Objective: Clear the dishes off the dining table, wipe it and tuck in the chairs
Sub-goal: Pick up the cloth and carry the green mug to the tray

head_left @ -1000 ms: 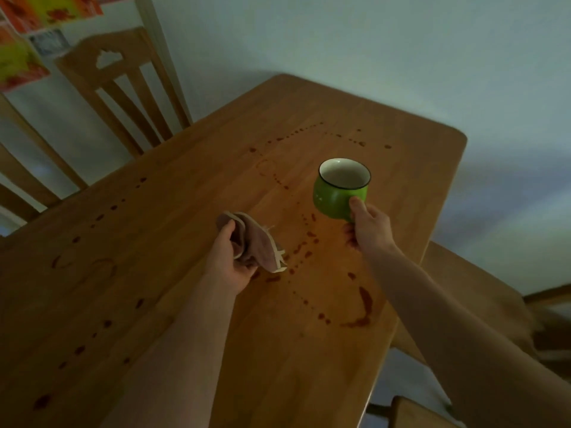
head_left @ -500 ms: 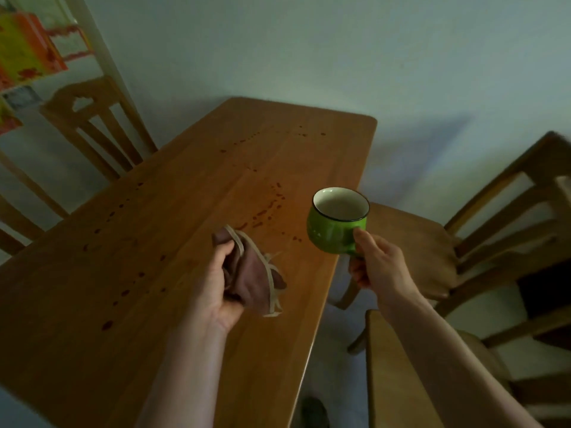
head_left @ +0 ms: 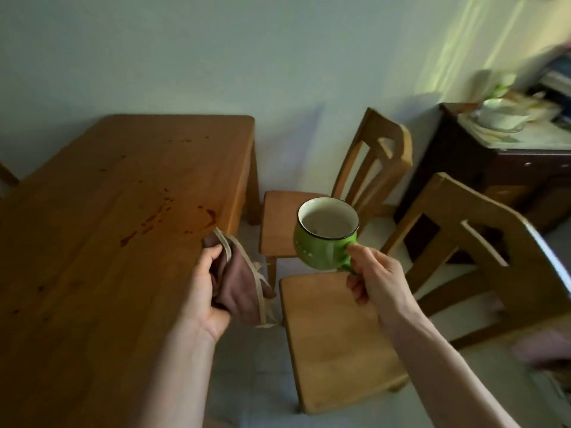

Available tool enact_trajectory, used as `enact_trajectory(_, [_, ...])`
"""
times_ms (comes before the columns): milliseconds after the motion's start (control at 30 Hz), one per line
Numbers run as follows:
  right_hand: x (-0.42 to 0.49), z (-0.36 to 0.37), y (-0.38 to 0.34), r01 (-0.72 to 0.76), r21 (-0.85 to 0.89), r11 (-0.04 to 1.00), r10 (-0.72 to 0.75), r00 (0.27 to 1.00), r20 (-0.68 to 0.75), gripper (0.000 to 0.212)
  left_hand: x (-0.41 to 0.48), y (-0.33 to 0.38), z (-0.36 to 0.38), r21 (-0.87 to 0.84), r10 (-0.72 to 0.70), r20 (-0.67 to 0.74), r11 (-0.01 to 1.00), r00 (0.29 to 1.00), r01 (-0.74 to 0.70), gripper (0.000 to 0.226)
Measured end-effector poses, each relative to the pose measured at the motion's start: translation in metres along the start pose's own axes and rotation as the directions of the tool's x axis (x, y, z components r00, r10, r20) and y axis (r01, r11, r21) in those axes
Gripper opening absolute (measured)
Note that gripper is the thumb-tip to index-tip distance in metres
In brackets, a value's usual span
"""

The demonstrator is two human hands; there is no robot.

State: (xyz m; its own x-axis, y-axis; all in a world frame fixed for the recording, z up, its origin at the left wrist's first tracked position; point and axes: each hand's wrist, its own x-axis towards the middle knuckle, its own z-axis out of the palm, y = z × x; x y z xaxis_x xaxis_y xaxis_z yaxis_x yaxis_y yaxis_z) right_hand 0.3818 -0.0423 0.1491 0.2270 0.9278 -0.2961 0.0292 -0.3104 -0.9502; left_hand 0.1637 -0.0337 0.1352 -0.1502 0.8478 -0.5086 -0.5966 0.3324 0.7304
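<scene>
My right hand (head_left: pixel 375 278) grips the handle of a green mug (head_left: pixel 324 239) with a white inside, held in the air over the gap between the table and two chairs. My left hand (head_left: pixel 207 291) holds a bunched brown cloth (head_left: pixel 238 285) with a pale edge at the table's right edge. The wooden dining table (head_left: pixel 92 242) fills the left side and bears dark red stains (head_left: pixel 160 214) near its right edge. Two wooden chairs stand pulled out to its right: a near chair (head_left: pixel 340 341) below the mug and a far chair (head_left: pixel 370 168) by the wall.
A dark sideboard (head_left: pixel 494 168) stands at the right wall with stacked white dishes (head_left: pixel 500 118) on top. A pale wall runs behind the table. Light floor shows between the table and the chairs. Part of another chair shows at the far left edge.
The view has swung right, off the table toward the chairs and sideboard. The mug has travelled from above the tabletop to beyond its right edge. The cloth hand has moved to the table's edge.
</scene>
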Motion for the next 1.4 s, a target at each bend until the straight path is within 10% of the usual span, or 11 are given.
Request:
enact_trajectory(700, [-0.010, -0.428, 0.005, 0.025, 0.046, 0.999, -0.012, 0.964, -0.265, 0.035, -0.114, -0.241, 0.334, 0.075, -0.142, 0.267, 0.989, 0.953, 0.127, 0.025])
enact_trajectory(1400, [0.296, -0.607, -0.035, -0.031, 0.132, 0.991, 0.068, 0.956, -0.285, 0.036, 0.052, -0.297, 0.616, 0.093, -0.115, 0.240, 0.991, 0.964, 0.095, 0.022])
